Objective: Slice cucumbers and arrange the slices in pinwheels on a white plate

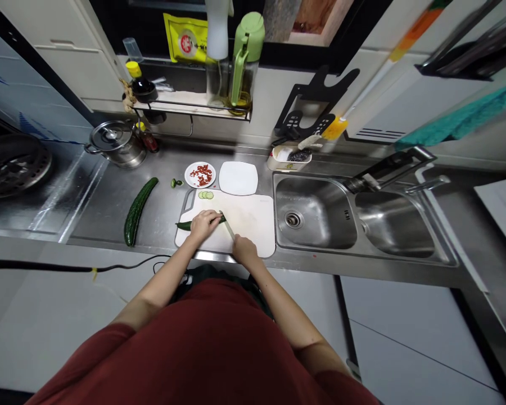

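On the white cutting board (pixel 253 225) lies a dark green cucumber (pixel 184 225), pressed down by my left hand (pixel 205 224), whose fingers curl over its right part. My right hand (pixel 244 250) is wrapped round the handle of a knife (pixel 229 229). The blade rests at the cucumber's right end, close to my left fingertips. Several thin cucumber slices (pixel 206 194) overlap at the board's upper left. A second, whole cucumber (pixel 139 212) lies on the steel counter left of the board.
Behind the board stand a plate of chopped red pieces (pixel 200 175) and a white square plate (pixel 238 178). Small green cucumber ends (pixel 176 183) lie nearby. A lidded steel pot (pixel 117 144) is at the back left; a double sink (pixel 316 211) adjoins the board's right.
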`<action>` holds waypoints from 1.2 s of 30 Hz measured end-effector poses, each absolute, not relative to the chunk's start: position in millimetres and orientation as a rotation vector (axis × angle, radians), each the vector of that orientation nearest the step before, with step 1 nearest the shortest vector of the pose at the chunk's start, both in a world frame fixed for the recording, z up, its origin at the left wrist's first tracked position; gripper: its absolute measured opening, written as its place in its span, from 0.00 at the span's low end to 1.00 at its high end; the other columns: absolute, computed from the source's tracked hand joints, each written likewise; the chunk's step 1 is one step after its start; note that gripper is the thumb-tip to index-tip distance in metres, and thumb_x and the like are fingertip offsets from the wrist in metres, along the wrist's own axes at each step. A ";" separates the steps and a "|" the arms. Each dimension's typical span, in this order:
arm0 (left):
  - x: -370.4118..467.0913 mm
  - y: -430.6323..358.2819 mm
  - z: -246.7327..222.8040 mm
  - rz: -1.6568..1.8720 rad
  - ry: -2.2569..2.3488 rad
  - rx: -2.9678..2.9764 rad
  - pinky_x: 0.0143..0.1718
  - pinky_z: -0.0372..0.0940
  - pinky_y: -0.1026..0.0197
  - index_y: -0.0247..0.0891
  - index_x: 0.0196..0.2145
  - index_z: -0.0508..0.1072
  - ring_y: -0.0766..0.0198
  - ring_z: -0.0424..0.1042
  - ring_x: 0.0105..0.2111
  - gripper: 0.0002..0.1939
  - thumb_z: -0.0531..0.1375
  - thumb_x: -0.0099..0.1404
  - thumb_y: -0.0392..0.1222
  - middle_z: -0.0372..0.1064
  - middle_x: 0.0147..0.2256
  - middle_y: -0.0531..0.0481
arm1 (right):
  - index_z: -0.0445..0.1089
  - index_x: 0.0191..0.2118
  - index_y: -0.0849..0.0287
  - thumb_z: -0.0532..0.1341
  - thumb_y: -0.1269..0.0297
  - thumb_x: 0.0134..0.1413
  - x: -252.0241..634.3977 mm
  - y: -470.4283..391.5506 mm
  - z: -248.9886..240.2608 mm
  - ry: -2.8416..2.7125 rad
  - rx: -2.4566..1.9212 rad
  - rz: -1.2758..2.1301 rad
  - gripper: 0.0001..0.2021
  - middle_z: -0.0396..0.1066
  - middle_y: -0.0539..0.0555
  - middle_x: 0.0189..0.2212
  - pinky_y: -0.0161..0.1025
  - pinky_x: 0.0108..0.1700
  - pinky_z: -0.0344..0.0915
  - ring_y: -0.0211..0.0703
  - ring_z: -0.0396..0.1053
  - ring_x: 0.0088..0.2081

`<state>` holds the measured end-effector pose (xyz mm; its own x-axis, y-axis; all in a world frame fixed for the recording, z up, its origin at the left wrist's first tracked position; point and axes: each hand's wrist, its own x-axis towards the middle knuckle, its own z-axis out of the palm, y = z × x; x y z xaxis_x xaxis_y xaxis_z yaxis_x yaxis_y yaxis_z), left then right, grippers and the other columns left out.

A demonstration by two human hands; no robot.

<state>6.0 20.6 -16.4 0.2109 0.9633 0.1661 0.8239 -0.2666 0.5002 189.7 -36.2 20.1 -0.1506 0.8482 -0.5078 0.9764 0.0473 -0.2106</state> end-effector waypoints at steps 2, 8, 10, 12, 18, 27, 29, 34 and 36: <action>5.9 20.9 -16.7 0.658 1.680 2.182 0.44 0.64 0.60 0.47 0.43 0.78 0.61 0.70 0.44 0.13 0.54 0.68 0.47 0.74 0.43 0.51 | 0.65 0.46 0.63 0.48 0.71 0.63 187.4 -34.9 19.1 2.079 1.876 -0.755 0.12 0.74 0.64 0.40 0.41 0.41 0.66 0.51 0.74 0.42; 6.4 20.7 -16.1 0.651 1.688 2.180 0.43 0.64 0.60 0.48 0.43 0.78 0.61 0.70 0.44 0.13 0.55 0.68 0.48 0.74 0.44 0.53 | 0.65 0.47 0.64 0.47 0.73 0.63 175.1 -18.1 18.0 2.104 1.913 -0.751 0.13 0.74 0.63 0.41 0.41 0.42 0.66 0.50 0.73 0.43; 6.9 20.4 -15.5 0.649 1.692 2.180 0.43 0.64 0.60 0.48 0.43 0.78 0.61 0.70 0.44 0.13 0.55 0.68 0.48 0.74 0.44 0.53 | 0.64 0.48 0.63 0.47 0.73 0.63 171.4 -12.7 17.6 2.113 1.926 -0.752 0.13 0.74 0.63 0.41 0.40 0.42 0.66 0.49 0.73 0.44; 7.2 20.1 -15.1 0.653 1.698 2.177 0.44 0.64 0.60 0.48 0.43 0.78 0.61 0.70 0.44 0.13 0.55 0.68 0.48 0.74 0.44 0.53 | 0.64 0.48 0.63 0.47 0.74 0.62 168.9 -8.8 17.6 2.119 1.934 -0.755 0.13 0.74 0.63 0.40 0.40 0.43 0.66 0.49 0.73 0.44; 6.8 20.2 -14.6 0.655 1.692 2.180 0.42 0.64 0.60 0.49 0.43 0.78 0.61 0.70 0.44 0.13 0.55 0.68 0.48 0.74 0.44 0.54 | 0.64 0.48 0.63 0.47 0.74 0.62 171.0 -8.1 20.1 2.110 1.906 -0.780 0.13 0.73 0.63 0.41 0.39 0.43 0.66 0.47 0.73 0.45; 6.7 20.8 -15.6 0.635 1.692 2.177 0.44 0.64 0.60 0.48 0.44 0.78 0.61 0.70 0.44 0.13 0.54 0.68 0.48 0.74 0.44 0.52 | 0.64 0.47 0.63 0.48 0.71 0.63 189.9 -42.8 17.2 2.053 1.891 -0.754 0.11 0.74 0.64 0.38 0.43 0.40 0.67 0.51 0.74 0.41; 6.7 20.9 -15.5 0.636 1.692 2.171 0.44 0.64 0.60 0.48 0.44 0.78 0.61 0.70 0.44 0.14 0.54 0.68 0.48 0.74 0.44 0.51 | 0.64 0.46 0.63 0.48 0.71 0.63 190.5 -45.8 17.3 2.049 1.896 -0.755 0.11 0.73 0.64 0.38 0.43 0.40 0.67 0.51 0.74 0.41; 7.1 20.6 -14.4 0.631 1.698 2.156 0.44 0.65 0.59 0.47 0.43 0.78 0.60 0.70 0.45 0.14 0.54 0.68 0.48 0.74 0.44 0.51 | 0.64 0.47 0.63 0.47 0.72 0.63 184.7 -37.8 20.0 2.043 1.898 -0.778 0.12 0.73 0.64 0.40 0.43 0.41 0.66 0.51 0.73 0.43; 7.3 20.4 -13.9 0.624 1.705 2.152 0.44 0.65 0.59 0.47 0.44 0.78 0.60 0.69 0.45 0.14 0.54 0.68 0.48 0.74 0.44 0.50 | 0.64 0.48 0.64 0.47 0.73 0.63 180.5 -30.8 21.1 2.034 1.898 -0.788 0.12 0.73 0.64 0.40 0.42 0.42 0.66 0.51 0.73 0.43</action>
<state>7.3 20.4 -13.9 0.1904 0.9723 0.1355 0.8303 -0.2332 0.5062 180.5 -30.8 21.1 -0.1204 0.8418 -0.5262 0.9766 0.0053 -0.2149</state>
